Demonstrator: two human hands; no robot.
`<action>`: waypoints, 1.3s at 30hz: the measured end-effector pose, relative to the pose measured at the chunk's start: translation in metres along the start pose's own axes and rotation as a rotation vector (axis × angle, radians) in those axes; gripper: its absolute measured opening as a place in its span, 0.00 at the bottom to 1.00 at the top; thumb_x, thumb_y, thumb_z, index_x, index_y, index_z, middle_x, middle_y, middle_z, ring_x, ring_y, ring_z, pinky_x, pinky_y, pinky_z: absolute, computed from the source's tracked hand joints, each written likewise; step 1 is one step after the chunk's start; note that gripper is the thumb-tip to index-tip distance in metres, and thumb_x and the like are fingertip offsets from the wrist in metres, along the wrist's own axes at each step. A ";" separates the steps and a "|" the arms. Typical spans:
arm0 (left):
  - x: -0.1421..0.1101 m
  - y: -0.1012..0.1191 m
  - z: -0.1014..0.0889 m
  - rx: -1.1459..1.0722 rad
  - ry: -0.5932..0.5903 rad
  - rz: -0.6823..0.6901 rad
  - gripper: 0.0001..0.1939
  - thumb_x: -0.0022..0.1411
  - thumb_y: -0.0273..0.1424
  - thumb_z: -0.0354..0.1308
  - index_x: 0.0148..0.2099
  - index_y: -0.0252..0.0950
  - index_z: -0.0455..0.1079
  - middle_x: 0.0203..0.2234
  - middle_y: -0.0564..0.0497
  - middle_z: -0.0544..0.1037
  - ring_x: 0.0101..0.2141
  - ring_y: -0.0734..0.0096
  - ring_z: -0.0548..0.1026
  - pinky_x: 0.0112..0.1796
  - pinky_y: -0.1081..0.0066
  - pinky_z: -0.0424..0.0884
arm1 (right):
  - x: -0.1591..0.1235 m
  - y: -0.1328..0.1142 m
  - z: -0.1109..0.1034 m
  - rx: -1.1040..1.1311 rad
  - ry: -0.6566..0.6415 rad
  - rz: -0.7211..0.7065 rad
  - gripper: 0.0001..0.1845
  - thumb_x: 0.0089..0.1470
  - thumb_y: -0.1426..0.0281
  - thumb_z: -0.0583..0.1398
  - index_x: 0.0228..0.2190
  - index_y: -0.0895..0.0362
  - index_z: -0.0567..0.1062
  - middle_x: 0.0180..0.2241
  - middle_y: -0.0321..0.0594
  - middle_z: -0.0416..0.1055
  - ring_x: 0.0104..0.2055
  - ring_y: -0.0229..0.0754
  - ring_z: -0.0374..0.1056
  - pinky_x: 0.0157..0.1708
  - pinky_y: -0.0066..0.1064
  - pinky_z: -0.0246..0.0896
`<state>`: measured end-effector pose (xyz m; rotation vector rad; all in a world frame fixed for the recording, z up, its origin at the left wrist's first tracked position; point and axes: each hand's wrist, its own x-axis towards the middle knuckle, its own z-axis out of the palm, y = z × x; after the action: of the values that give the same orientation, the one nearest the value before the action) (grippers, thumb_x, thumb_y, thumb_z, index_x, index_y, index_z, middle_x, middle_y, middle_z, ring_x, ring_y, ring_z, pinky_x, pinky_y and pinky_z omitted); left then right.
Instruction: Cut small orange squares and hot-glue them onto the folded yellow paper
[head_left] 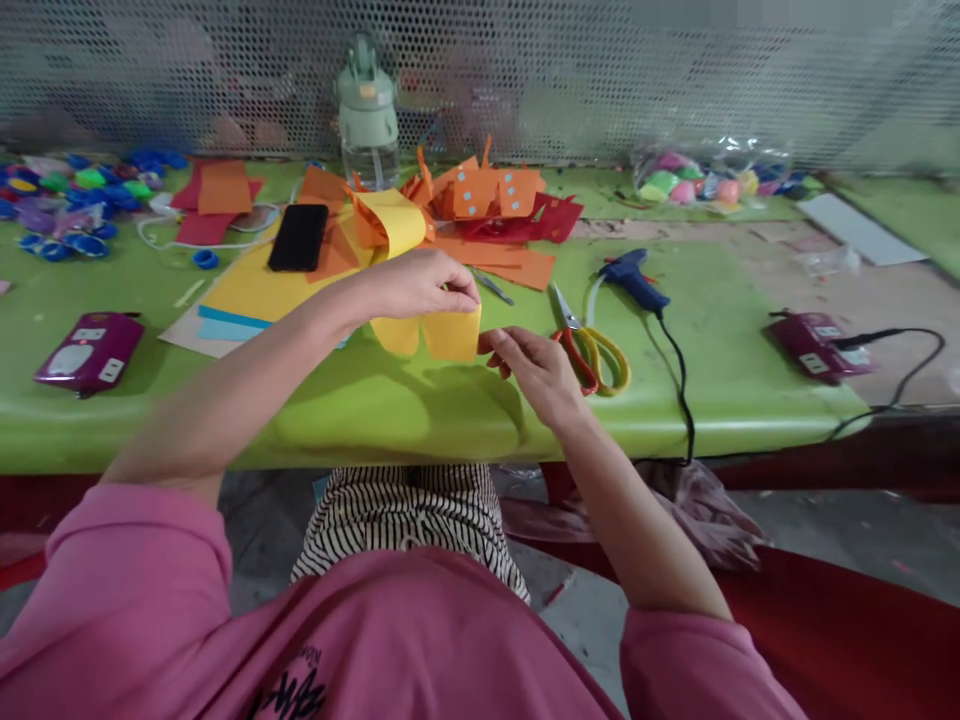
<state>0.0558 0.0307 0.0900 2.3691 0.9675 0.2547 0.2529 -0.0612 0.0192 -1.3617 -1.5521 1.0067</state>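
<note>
A yellow paper piece (452,335), bent and with a notch in its lower edge, hangs above the green table. My left hand (427,284) pinches it along its top edge, knuckles up. At its right edge are the closed thumb and finger of my right hand (536,368), which grip that side. Behind my left hand rises a curled yellow paper strip (401,222); whether it joins the held piece is hidden. Red-and-yellow-handled scissors (592,350) lie just right of my right hand. A blue glue gun (636,280) rests beyond them.
Folded orange paper shapes (495,192) stand at the back beside a water bottle (367,115). A black phone (298,238) lies on yellow sheets. Purple power sockets (90,352) sit left, another socket block (817,345) right. The glue gun's black cord (684,385) drops over the table's front edge.
</note>
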 end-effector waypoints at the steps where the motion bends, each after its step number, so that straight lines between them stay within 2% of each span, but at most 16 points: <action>1: 0.005 -0.001 0.002 -0.001 -0.002 -0.002 0.14 0.61 0.34 0.56 0.44 0.35 0.79 0.37 0.51 0.82 0.36 0.71 0.75 0.38 0.72 0.65 | 0.002 0.001 0.000 0.001 0.001 0.013 0.25 0.56 0.48 0.61 0.33 0.58 0.80 0.28 0.39 0.76 0.26 0.34 0.65 0.26 0.27 0.59; 4: 0.016 -0.004 0.008 -0.021 -0.007 -0.003 0.14 0.59 0.35 0.57 0.43 0.35 0.79 0.35 0.50 0.82 0.34 0.71 0.75 0.36 0.72 0.64 | 0.008 0.005 -0.001 0.004 0.016 0.044 0.22 0.51 0.49 0.65 0.29 0.57 0.79 0.21 0.32 0.68 0.22 0.31 0.57 0.23 0.27 0.52; 6: 0.022 -0.004 0.011 -0.030 -0.011 -0.004 0.14 0.59 0.35 0.58 0.43 0.35 0.80 0.35 0.50 0.82 0.33 0.72 0.74 0.36 0.72 0.63 | 0.011 0.008 -0.002 0.019 0.029 0.061 0.20 0.50 0.52 0.65 0.27 0.57 0.78 0.19 0.31 0.65 0.22 0.31 0.55 0.23 0.27 0.50; 14: 0.033 -0.005 0.014 -0.030 -0.059 -0.051 0.16 0.60 0.37 0.57 0.44 0.35 0.79 0.37 0.49 0.82 0.35 0.70 0.75 0.36 0.72 0.64 | 0.015 0.016 -0.007 0.051 0.018 0.116 0.20 0.47 0.52 0.67 0.29 0.57 0.77 0.21 0.30 0.65 0.22 0.31 0.53 0.23 0.28 0.46; 18: 0.039 -0.008 0.016 -0.076 -0.095 -0.031 0.18 0.58 0.41 0.58 0.45 0.34 0.78 0.39 0.48 0.81 0.37 0.69 0.75 0.37 0.72 0.65 | 0.016 0.017 -0.005 0.082 0.013 0.149 0.20 0.46 0.52 0.67 0.28 0.57 0.76 0.21 0.30 0.63 0.22 0.31 0.52 0.22 0.28 0.44; 26: 0.046 -0.013 0.024 -0.092 -0.131 -0.016 0.13 0.55 0.36 0.60 0.39 0.36 0.79 0.34 0.52 0.82 0.37 0.69 0.76 0.37 0.72 0.65 | 0.017 0.022 -0.006 0.062 -0.031 0.209 0.22 0.44 0.50 0.68 0.27 0.57 0.76 0.18 0.29 0.61 0.19 0.30 0.51 0.20 0.27 0.40; 28: 0.047 -0.009 0.024 -0.085 -0.101 -0.005 0.11 0.56 0.34 0.60 0.38 0.35 0.78 0.33 0.52 0.82 0.35 0.71 0.76 0.37 0.72 0.65 | 0.018 0.022 -0.009 0.022 -0.019 0.191 0.22 0.45 0.50 0.67 0.27 0.57 0.76 0.18 0.29 0.62 0.19 0.30 0.52 0.19 0.27 0.41; 30: 0.046 0.000 0.020 -0.068 -0.018 0.038 0.09 0.57 0.33 0.60 0.38 0.34 0.78 0.32 0.53 0.81 0.34 0.72 0.75 0.37 0.72 0.66 | 0.019 0.019 -0.013 -0.013 0.033 0.112 0.20 0.48 0.51 0.66 0.28 0.57 0.76 0.19 0.29 0.62 0.20 0.30 0.53 0.20 0.27 0.44; 32: 0.041 0.011 0.012 -0.067 0.115 0.122 0.08 0.60 0.32 0.60 0.38 0.34 0.77 0.31 0.53 0.80 0.34 0.72 0.75 0.39 0.70 0.67 | 0.018 0.011 -0.020 -0.078 0.127 -0.024 0.18 0.53 0.53 0.64 0.30 0.56 0.77 0.20 0.30 0.64 0.21 0.31 0.55 0.21 0.27 0.48; 35: 0.020 0.023 0.007 -0.076 0.364 0.317 0.11 0.67 0.37 0.58 0.41 0.36 0.77 0.35 0.52 0.81 0.39 0.70 0.76 0.45 0.67 0.69 | 0.010 -0.005 -0.029 -0.341 0.359 -0.309 0.14 0.59 0.57 0.61 0.35 0.54 0.78 0.25 0.34 0.71 0.24 0.34 0.62 0.25 0.28 0.56; 37: -0.005 0.021 0.014 0.058 0.531 0.451 0.12 0.68 0.40 0.57 0.42 0.40 0.78 0.41 0.52 0.81 0.44 0.68 0.76 0.50 0.63 0.68 | -0.002 -0.011 -0.031 -0.599 0.475 -0.523 0.10 0.61 0.61 0.60 0.38 0.53 0.79 0.32 0.38 0.77 0.30 0.37 0.68 0.33 0.31 0.62; 39: -0.035 0.012 0.033 0.241 0.588 0.514 0.11 0.69 0.40 0.56 0.43 0.44 0.78 0.41 0.54 0.82 0.42 0.70 0.77 0.49 0.64 0.70 | -0.018 -0.008 -0.028 -0.818 0.437 -0.697 0.08 0.61 0.66 0.61 0.41 0.50 0.80 0.36 0.39 0.79 0.35 0.40 0.72 0.38 0.33 0.64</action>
<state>0.0503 -0.0146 0.0706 2.8016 0.6233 1.1365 0.2783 -0.0783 0.0353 -1.2442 -1.9383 -0.3823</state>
